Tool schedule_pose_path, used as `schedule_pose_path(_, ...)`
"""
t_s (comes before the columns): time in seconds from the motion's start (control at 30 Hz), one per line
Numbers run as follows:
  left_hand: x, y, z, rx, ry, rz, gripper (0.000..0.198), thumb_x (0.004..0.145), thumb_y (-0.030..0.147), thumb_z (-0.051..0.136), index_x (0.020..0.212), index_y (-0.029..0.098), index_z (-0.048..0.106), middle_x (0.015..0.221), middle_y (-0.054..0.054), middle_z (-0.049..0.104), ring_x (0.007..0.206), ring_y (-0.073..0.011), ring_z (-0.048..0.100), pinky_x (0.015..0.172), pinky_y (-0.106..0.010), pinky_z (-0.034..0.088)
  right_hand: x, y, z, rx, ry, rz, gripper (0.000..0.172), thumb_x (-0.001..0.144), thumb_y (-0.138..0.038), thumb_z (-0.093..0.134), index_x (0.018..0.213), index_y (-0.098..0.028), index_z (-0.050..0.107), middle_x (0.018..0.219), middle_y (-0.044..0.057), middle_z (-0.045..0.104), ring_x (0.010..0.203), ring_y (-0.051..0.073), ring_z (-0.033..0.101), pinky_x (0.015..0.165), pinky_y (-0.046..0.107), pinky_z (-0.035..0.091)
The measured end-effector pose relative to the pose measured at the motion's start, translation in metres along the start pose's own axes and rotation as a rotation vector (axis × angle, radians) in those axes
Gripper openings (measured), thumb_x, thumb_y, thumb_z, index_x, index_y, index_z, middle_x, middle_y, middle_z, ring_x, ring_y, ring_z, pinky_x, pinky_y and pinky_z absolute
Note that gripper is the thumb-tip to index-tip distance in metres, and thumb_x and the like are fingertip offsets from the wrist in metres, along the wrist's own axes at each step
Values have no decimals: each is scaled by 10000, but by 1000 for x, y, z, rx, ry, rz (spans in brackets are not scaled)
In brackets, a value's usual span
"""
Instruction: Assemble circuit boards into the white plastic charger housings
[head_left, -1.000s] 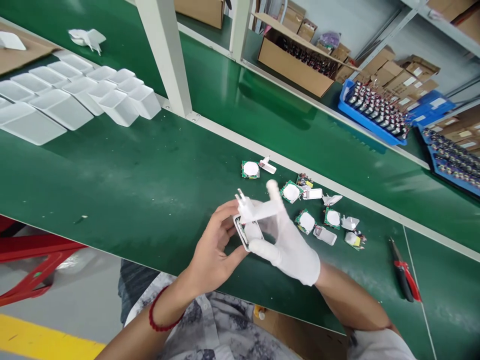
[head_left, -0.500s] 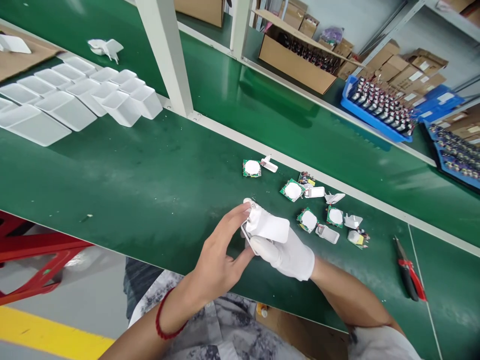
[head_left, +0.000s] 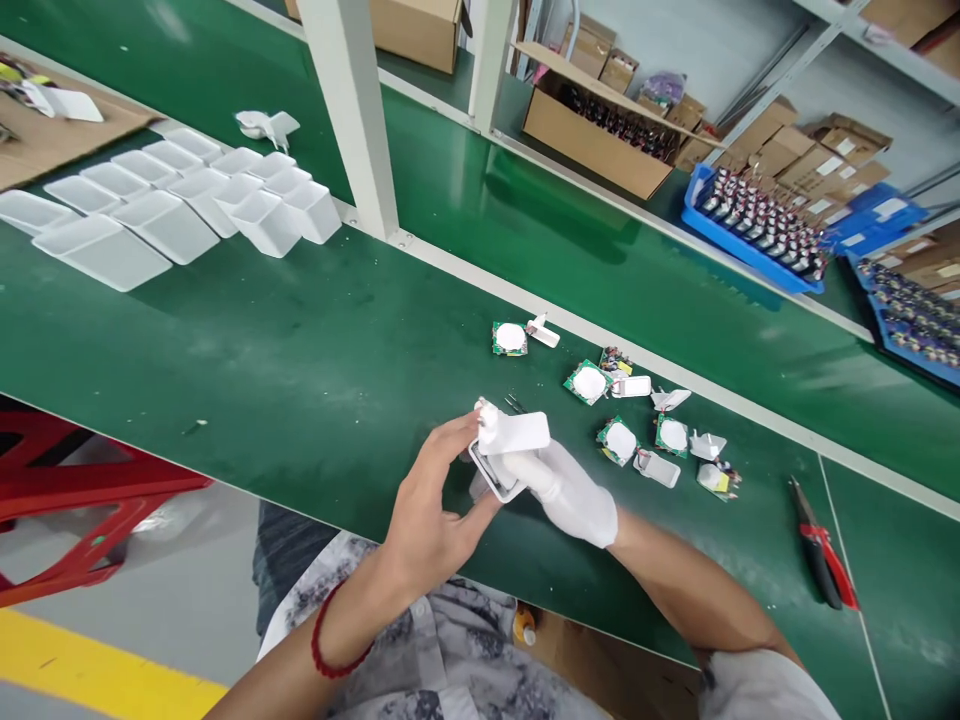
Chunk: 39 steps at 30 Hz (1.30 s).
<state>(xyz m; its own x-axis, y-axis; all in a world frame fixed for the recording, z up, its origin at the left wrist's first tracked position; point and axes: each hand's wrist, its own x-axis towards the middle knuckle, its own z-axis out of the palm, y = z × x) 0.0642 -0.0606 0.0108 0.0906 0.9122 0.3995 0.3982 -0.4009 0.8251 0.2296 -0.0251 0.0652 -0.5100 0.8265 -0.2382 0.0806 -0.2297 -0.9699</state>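
Observation:
A white plastic housing [head_left: 519, 432] with a flat rounded tab is held between my two hands above the bench. Below the tab, an open rectangular frame [head_left: 504, 492] faces me. My bare left hand [head_left: 431, 500] grips the left side, fingertips at the top and thumb at the lower edge. From the right, my white-gloved right hand [head_left: 574, 490] has its thumb pressed between tab and frame; its other fingers are hidden behind. Thin dark wire ends [head_left: 514, 403] show just beyond the housing. Farther right lie green circuit boards [head_left: 588, 382] with white discs, joined to small white plastic parts [head_left: 657, 467].
Red-handled pliers [head_left: 823, 560] lie at the right on the green bench [head_left: 300, 360]. White open boxes [head_left: 165, 225] stand in rows at the left, near an upright post [head_left: 352, 120]. Blue trays [head_left: 750, 230] and a cardboard box [head_left: 592, 150] of parts sit behind.
Both hands have shifted slightly left with the housing. It has turned, so the rectangular frame shows more. The camera view has swung a little left.

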Motion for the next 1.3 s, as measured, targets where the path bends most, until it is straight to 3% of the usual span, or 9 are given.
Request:
schedule_pose_path(0.1,3,8,2,84,50,147,564,826,113,663,1343,173,445,1304,-155,617,1217,-249,606,993,-344,537,-5,5,10,-5,57,7,475,905,-629,493,876,-176,632,796,37,638,725,179,593,687,317,496)
schedule_pose_path(0.23,6,15,5,133,107,279,550,816,68,655,1327,128,462,1274,-182,629,1254,-270,578,1035,-377,511,-6,18,13,-41,144,-41,491,908,-635,481,843,-182,660,762,45,642,719,187,595,715,331,506)
schedule_pose_path(0.43,0,12,3,171,82,-11,535,813,221,713,1299,178,492,1195,-121,684,1106,-253,672,929,-343,573,1,18,-3,147,44,142,522,897,-610,521,1079,-154,699,947,86,714,827,223,670,801,386,547)
schedule_pose_path(0.57,-5,10,-4,220,74,-118,535,778,282,754,1248,218,506,1131,-85,708,1021,-257,704,851,-357,601,-1,12,-9,11,85,77,545,952,-597,418,1191,-182,677,1052,76,707,910,211,642,875,378,521)
schedule_pose_path(0.73,-12,3,-5,235,69,-66,474,798,268,727,1209,184,506,1140,-121,699,1033,-266,704,854,-368,604,-1,18,4,-224,56,78,591,893,-669,470,1054,-151,702,869,49,683,703,161,574,675,300,510)
schedule_pose_path(0.93,-20,-4,-3,225,122,154,480,837,168,677,1274,158,478,1198,-161,690,1148,-273,662,937,-365,579,6,36,29,101,104,195,489,816,-628,632,843,-142,679,768,51,668,713,184,632,691,320,529)
schedule_pose_path(1.1,-18,-4,-9,178,100,90,484,835,211,693,1275,168,497,1179,-139,705,1095,-265,688,922,-359,585,12,44,39,259,192,205,472,817,-591,656,958,-144,700,827,61,688,694,174,637,707,339,543)
schedule_pose_path(1.2,-14,-3,-15,136,66,-21,497,820,260,717,1262,181,505,1165,-111,708,1057,-247,698,889,-330,592,5,38,30,116,219,149,517,875,-608,567,1104,-162,693,1000,98,703,840,208,658,815,380,549)
schedule_pose_path(1.3,-10,-3,-20,149,70,-80,508,801,258,735,1254,181,518,1147,-104,701,1037,-246,688,879,-332,586,-11,26,21,-170,319,-62,512,958,-549,453,1353,-243,563,1305,106,599,1020,215,636,930,414,520)
